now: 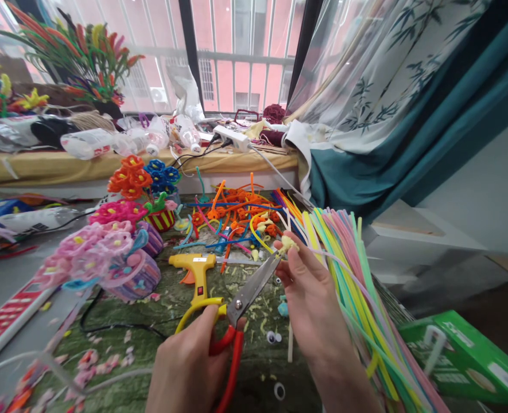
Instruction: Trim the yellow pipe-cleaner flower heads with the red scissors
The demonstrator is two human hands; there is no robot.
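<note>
Scissors [251, 292] with one yellow and one red handle are in my left hand [189, 361], its fingers wrapped round the handles. The blades point up and to the right, and their tips reach a small pale yellow fuzzy piece [289, 245]. My right hand [307, 287] pinches that piece between thumb and fingers. Whether the blades touch the piece or lie just beside it is hard to tell. A yellow glue gun [197, 272] lies left of the scissors. Pale yellow clippings and googly eyes [279, 391] are scattered on the dark green surface below my hands.
Bundled pastel pipe cleaners [352, 275] run along the right, near a green box [464, 358]. Fuzzy flower pots [127, 272] stand at the left. Orange and blue pieces [240, 209] pile up behind my hands. A white cable [120, 373] crosses the front left.
</note>
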